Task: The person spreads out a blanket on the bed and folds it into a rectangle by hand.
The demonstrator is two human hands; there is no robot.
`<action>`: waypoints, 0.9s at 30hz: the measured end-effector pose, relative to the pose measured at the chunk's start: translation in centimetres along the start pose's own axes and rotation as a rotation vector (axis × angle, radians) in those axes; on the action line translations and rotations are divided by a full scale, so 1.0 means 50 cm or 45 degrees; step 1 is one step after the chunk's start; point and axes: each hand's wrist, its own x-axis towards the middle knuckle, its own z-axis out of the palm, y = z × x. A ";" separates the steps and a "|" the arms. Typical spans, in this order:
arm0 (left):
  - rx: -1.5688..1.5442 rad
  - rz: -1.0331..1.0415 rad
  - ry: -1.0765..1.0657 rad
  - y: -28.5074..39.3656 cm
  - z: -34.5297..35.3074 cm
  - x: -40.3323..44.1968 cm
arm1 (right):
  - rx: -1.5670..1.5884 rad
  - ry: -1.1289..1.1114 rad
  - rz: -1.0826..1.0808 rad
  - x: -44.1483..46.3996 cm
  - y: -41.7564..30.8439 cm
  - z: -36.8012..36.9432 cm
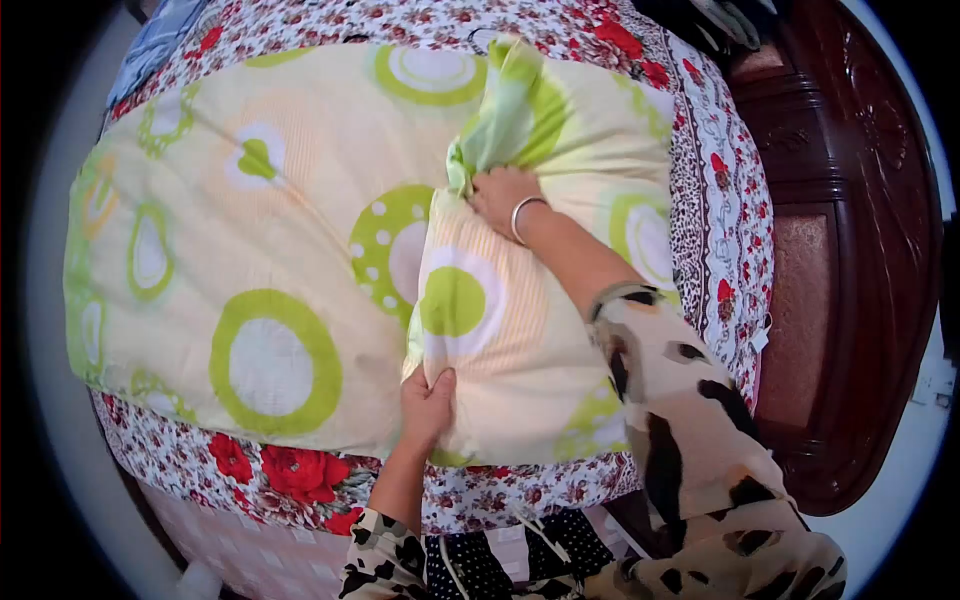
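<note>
While the patterned quilt (330, 230) is spread across the middle of the floral bedsheet (700, 180), its section towards 3 o'clock is layered over the rest, with the raised edge running roughly from 12 to 6 o'clock. Near 1 o'clock, part of that edge is twisted up, and a paler green face is shown.

Just above the centre, bunched fabric is gripped by the right hand (505, 200), which is nearly closed — its fingertips are hidden in the folds. A silver-coloured bangle (518, 220) is worn on that wrist. Towards 6 o'clock, the lower end of the same edge is pinched by the left hand (428, 408), with the thumb on top and the fingers mostly concealed.

The carved wooden headboard (850, 200) is seen at 3 o'clock. A blue cloth (160, 50) is placed at 10 to 11 o'clock, and dark fabric (720, 20) is bundled at 1 o'clock.
</note>
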 end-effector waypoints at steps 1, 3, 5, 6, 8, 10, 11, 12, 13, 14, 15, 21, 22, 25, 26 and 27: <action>0.005 0.008 -0.010 -0.004 -0.006 0.009 | -0.080 -0.271 0.045 -0.001 0.006 0.008; 0.012 -0.063 0.006 -0.002 -0.011 0.003 | 0.227 -0.161 0.011 -0.007 0.018 -0.006; 0.470 0.198 0.162 0.078 0.007 -0.023 | 0.528 -0.024 -0.029 -0.021 0.015 -0.060; 0.645 0.469 0.252 0.127 0.022 -0.042 | 0.495 0.221 -0.204 -0.043 0.013 -0.088; 0.812 0.737 0.338 0.180 0.063 -0.061 | 0.454 0.459 -0.376 -0.064 0.010 -0.127; 1.229 0.968 -0.044 0.203 0.107 -0.059 | 0.144 0.546 -0.330 -0.069 0.010 -0.144; 1.236 0.969 -0.046 0.183 0.108 -0.038 | 0.148 0.549 -0.326 -0.065 0.013 -0.134; 1.471 0.875 0.012 0.139 0.106 -0.001 | 0.066 0.508 -0.241 -0.053 0.018 -0.117; 1.701 0.771 0.075 0.093 0.099 0.036 | -0.016 0.463 -0.160 -0.039 0.022 -0.104; 1.732 0.770 0.069 0.052 0.076 0.064 | -0.011 0.458 -0.164 -0.023 0.031 -0.094; 1.728 0.755 0.073 0.039 0.075 0.069 | -0.138 0.352 -0.105 -0.005 0.043 -0.085; 1.672 0.797 0.121 -0.024 0.059 0.088 | -0.465 0.129 0.088 0.115 0.114 0.002; 1.657 0.805 0.116 -0.032 0.056 0.094 | -0.431 0.080 0.185 0.135 0.115 0.013; 1.674 0.840 0.124 -0.059 0.051 0.121 | -0.348 -0.019 0.337 0.187 0.107 0.062; 1.643 0.840 0.161 -0.070 0.054 0.126 | -0.336 -0.018 0.356 0.199 0.108 0.076; 1.609 0.838 0.191 -0.076 0.053 0.129 | -0.327 -0.022 0.380 0.205 0.113 0.087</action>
